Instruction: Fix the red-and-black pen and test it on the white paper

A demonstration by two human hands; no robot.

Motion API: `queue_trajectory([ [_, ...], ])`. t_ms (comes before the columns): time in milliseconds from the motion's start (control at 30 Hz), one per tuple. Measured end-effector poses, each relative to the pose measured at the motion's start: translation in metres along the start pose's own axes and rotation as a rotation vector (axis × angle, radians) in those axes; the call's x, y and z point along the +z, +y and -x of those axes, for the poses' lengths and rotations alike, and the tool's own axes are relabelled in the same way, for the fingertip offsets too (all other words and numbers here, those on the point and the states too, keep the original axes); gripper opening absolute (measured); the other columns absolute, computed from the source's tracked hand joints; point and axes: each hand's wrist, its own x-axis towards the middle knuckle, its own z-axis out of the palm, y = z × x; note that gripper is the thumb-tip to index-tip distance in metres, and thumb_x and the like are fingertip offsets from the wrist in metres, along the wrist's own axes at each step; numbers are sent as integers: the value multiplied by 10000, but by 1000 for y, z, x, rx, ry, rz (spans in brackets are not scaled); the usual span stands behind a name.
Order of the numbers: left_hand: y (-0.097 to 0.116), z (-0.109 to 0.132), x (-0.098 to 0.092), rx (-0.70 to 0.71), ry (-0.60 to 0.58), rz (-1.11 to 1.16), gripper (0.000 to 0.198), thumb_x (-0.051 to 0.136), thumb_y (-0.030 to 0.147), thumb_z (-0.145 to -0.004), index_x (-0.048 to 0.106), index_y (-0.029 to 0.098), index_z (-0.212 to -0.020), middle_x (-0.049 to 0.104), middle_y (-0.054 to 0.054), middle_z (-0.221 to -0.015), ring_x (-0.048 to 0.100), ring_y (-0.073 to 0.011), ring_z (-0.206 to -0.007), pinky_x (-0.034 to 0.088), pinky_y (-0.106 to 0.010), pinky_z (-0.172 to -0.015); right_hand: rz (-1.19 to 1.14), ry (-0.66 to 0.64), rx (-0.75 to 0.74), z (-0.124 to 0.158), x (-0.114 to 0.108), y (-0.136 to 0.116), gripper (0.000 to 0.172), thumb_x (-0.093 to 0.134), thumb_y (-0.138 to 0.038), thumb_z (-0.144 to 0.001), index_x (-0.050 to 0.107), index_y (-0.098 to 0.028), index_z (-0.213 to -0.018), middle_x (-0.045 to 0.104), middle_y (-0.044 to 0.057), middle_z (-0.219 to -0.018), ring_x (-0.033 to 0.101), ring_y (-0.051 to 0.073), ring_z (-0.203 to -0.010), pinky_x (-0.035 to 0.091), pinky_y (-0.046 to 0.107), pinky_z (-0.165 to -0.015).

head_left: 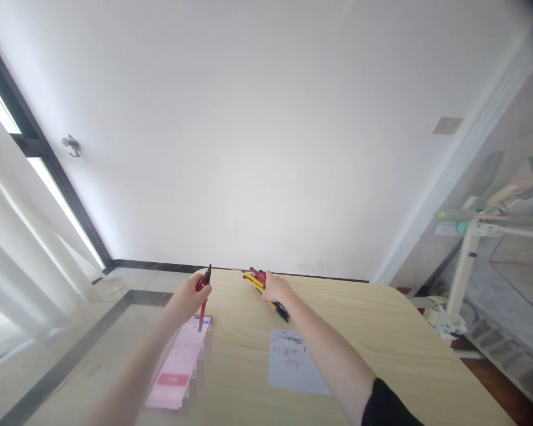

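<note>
My left hand is closed around a red pen, which points down over the top end of a phone. A dark pen tip sticks up above the fingers; I cannot tell how many pens are in this hand. My right hand is wrapped over a bundle of pens on the far part of the table. Yellow pens and red ends stick out to its left, and dark ends show below it. The palm hides the bundle's middle.
The phone with a pink screen lies at the table's left side. A white sheet of paper with reddish writing is partly under my right forearm. The wooden table meets a white wall. Exercise equipment stands to the right.
</note>
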Motion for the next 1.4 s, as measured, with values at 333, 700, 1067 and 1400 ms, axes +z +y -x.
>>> queue_trajectory([
  [333,-15,9,-19,-55,66,-5,161,430,345,-715,484,200,-669,585,8,-574,571,-189,-587,385,-269,-560,-153,-43,49,-11,38,-110,793,668,-271,-611,272,-107,-1278,491,203,-1181,528,281,-1056,475,350,-786],
  [700,-22,21,-36,-110,93,27,193,449,364,-711,520,185,-703,619,-21,-606,584,-204,-618,398,-280,-574,-99,-76,165,-8,41,-117,1004,650,-391,-622,77,-60,-1378,450,271,-1200,458,360,-1091,494,475,-694],
  [1067,-25,22,-37,-76,92,28,190,446,365,-721,513,188,-706,607,-9,-600,580,-197,-608,394,-276,-566,-71,-170,148,-8,38,-108,1144,693,-520,-517,75,-107,-1388,401,251,-1276,421,340,-1142,448,452,-781],
  [1400,-17,21,-24,-31,70,57,267,482,418,-709,557,166,-752,604,-16,-616,555,-189,-591,383,-278,-560,-62,-143,8,7,25,-111,1150,686,-542,-508,114,-53,-1378,494,263,-1198,479,363,-1090,415,474,-824],
])
